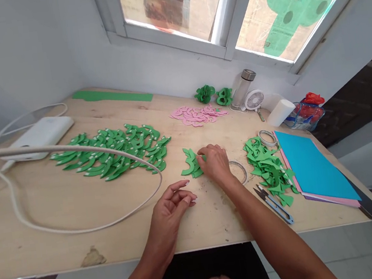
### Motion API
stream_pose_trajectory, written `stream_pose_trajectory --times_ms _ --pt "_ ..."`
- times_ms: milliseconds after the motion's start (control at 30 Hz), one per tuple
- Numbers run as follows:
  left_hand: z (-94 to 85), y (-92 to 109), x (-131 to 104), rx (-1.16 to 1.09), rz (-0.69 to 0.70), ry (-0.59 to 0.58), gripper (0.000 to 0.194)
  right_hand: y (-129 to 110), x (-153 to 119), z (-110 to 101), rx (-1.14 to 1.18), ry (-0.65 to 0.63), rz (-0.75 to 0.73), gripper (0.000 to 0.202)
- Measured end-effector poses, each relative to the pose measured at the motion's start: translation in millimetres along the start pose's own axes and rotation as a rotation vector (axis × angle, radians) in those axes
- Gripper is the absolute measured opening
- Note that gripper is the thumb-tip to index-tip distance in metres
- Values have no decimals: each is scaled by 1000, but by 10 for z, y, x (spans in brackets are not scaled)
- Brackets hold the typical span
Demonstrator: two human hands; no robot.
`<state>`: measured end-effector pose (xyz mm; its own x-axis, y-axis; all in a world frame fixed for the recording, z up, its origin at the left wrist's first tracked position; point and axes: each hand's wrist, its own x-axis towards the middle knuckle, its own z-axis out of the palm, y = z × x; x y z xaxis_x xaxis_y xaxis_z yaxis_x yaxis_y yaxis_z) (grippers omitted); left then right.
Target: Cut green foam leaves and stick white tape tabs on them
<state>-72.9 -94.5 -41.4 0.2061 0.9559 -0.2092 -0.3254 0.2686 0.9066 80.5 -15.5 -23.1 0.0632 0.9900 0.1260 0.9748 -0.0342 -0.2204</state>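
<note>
My right hand (215, 161) reaches over a small heap of curved green foam or paper cut-outs (189, 166) at the middle of the table. Its fingertips bend down onto a green piece, partly hidden beneath them. My left hand (171, 207) hovers nearer the table's front edge, its index finger apart from the thumb and no piece visible in it. Small white spots show at its fingertips; I cannot tell whether they are nails or tape. A roll of tape (245, 171) lies flat beside my right wrist, and blue-handled thread snips (274, 204) lie to the right of my forearm.
Green cut-outs with white strips (115, 151) spread at left; a loose green pile (266, 165) lies right. Behind are pink cut-outs (198, 115), a bottle (241, 88) and a fan (254, 99). Coloured sheets (316, 168) lie right. A white cable (81, 229) loops across the left.
</note>
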Motion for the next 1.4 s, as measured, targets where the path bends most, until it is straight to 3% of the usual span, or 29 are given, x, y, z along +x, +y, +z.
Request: stream_pose_trajectory --times_ms 367,567,700,867,1100,1400 --pt "-39 -10 26 -10 -13 -20 34 -176 229 145 -15 -54 122 19" --pt "-35 23 18 -46 -20 3 36 -161 173 109 159 -8 153 13" --pt "-25 101 -24 -118 -30 18 38 -42 -66 8 532 10 151 13" --pt "72 259 -85 -173 3 50 44 71 -557 -165 891 37 150 15" --pt "256 288 -139 -126 111 57 46 50 -1099 -330 1077 6 246 15" --pt "456 244 -243 -50 158 29 53 61 -1369 -305 1163 15 262 13"
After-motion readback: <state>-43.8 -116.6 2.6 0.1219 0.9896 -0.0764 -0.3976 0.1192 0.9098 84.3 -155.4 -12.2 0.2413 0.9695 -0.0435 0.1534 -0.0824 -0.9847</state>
